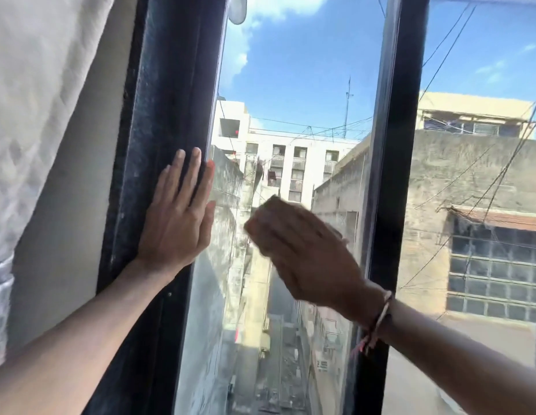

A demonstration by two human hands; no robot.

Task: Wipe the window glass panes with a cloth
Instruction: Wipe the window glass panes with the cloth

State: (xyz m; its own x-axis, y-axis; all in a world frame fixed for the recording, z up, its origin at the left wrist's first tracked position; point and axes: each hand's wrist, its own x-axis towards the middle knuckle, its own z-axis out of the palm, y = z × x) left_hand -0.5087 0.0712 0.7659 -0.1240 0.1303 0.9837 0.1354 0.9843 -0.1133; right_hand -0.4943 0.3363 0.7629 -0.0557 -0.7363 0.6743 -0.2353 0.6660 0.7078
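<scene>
The middle glass pane [293, 85] stands between two dark frame bars and looks hazy and streaked in its lower part. My right hand [308, 253] lies flat against this pane at mid height and is blurred by motion. A tan cloth [271, 202] sits pressed under its fingers, with only an edge showing above the fingertips. My left hand [177, 223] rests flat on the dusty dark left frame [168, 85], fingers straight and pointing up, holding nothing. Its fingertips reach the edge of the glass.
A dark vertical bar [392, 145] separates the middle pane from a second pane [482, 61] on the right. A white curtain [36, 94] hangs at the far left beside a pale wall strip. Buildings, wires and sky show through the glass.
</scene>
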